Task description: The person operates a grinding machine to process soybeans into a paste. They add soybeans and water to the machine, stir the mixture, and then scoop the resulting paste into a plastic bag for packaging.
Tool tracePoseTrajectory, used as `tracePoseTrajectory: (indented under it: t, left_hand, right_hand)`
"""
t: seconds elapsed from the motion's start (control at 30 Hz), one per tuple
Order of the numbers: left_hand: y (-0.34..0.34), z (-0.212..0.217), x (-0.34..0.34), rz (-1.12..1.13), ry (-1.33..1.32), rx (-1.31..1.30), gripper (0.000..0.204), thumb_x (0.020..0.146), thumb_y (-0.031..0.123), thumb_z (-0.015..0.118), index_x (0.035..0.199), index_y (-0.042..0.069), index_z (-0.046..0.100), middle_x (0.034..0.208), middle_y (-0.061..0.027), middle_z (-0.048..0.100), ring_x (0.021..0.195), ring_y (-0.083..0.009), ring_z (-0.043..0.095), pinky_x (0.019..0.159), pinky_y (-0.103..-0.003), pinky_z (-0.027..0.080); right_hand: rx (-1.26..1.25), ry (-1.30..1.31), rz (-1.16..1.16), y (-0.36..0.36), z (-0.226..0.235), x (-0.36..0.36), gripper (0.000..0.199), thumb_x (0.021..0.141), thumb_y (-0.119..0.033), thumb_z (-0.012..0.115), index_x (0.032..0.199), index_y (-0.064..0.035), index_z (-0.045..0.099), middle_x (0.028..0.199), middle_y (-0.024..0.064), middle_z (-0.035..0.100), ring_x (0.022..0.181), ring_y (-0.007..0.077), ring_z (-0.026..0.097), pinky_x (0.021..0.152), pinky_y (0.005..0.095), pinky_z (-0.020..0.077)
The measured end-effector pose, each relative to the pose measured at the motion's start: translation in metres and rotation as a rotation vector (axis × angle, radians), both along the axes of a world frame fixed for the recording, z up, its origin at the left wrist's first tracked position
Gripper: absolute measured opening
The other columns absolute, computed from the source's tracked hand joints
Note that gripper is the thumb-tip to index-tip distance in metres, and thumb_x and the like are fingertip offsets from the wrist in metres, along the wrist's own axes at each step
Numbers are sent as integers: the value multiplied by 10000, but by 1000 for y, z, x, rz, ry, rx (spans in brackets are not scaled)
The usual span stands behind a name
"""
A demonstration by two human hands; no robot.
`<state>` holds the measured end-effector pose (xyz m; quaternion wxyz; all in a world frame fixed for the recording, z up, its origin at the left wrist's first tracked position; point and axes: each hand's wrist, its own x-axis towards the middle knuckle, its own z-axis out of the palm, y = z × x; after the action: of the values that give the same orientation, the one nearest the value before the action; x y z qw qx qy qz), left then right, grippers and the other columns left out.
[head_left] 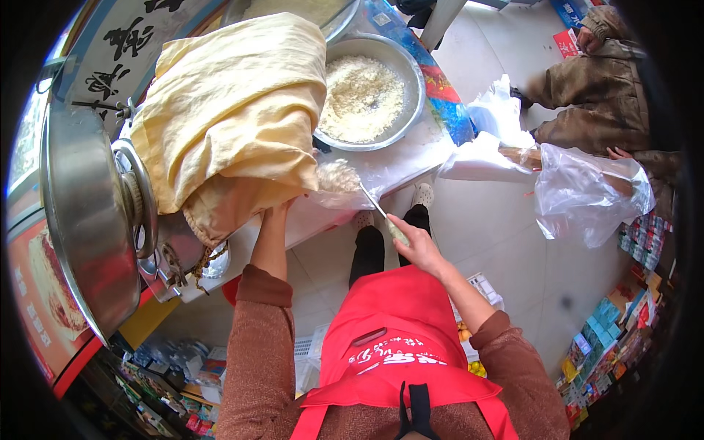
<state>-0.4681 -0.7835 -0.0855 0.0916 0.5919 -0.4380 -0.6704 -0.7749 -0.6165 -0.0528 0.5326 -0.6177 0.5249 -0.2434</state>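
Note:
My right hand (418, 246) is closed round the pale handle of a metal spoon (376, 203). A heap of whitish, rice-like grains (339, 176) covers the spoon's head, just below the metal basin and beside the cloth's right edge. That basin (416, 88) holds more of the same loose grains. My left hand (282, 209) reaches under the lower edge of a large pale yellow cloth (235, 110). Its fingers are hidden there, so what they touch does not show. The cloth lies in folds over something bulky that I cannot see.
A big steel pan or lid (88, 220) stands upright at the left. Another metal basin (345, 22) sits at the far edge. Clear plastic bags (587, 191) hang at the right, near a person in brown clothes (601, 95). Packaged goods (609, 330) fill the lower right.

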Motion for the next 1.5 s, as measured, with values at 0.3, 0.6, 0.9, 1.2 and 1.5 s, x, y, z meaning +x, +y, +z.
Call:
tracePoseTrajectory:
  t: [0.3, 0.6, 0.9, 1.2, 1.5]
  left_hand:
    - [7, -3, 5, -66, -29, -36, 853, 663, 39, 466, 1496, 78, 283, 1427, -54, 428, 648, -67, 463, 539, -228, 422]
    - [9, 1, 6, 10, -19, -16, 847, 677, 42, 467, 1501, 91, 274, 1340, -73, 500, 560, -68, 441, 490, -231, 402]
    - [15, -9, 15, 113, 118, 8, 828, 702, 60, 475, 1503, 99, 270, 1180, -50, 583, 542, -56, 434, 487, -213, 402]
    - [16, 11, 8, -12, -13, -23, 836, 701, 50, 480, 1504, 74, 248, 1453, -81, 414, 585, -57, 455, 507, -212, 414]
    - [17, 32, 9, -86, -90, -62, 819, 703, 10, 455, 1498, 90, 276, 1453, -98, 413, 577, -55, 444, 497, -197, 396]
  right_hand:
    - [-315, 556, 277, 14, -5, -1, 700, 758, -52, 635, 1409, -221, 441, 798, 63, 461, 703, 218, 564, 570, 365, 500]
    - [-623, 630, 54, -6, -1, -38, 655, 750, -28, 628, 1353, -261, 523, 788, 31, 483, 618, 182, 549, 499, 325, 494]
    - [-174, 506, -263, -138, -52, -32, 644, 844, -97, 621, 1435, -200, 387, 1090, 152, 595, 984, 358, 596, 827, 420, 497]
    - [-305, 340, -183, -87, -71, 55, 225, 788, -100, 675, 1005, -77, 618, 1332, 213, 417, 1267, 396, 383, 1053, 461, 350]
    - [171, 221, -278, -86, -90, 65, 296, 758, 54, 529, 1021, -65, 597, 1152, 259, 442, 1046, 451, 527, 875, 466, 458]
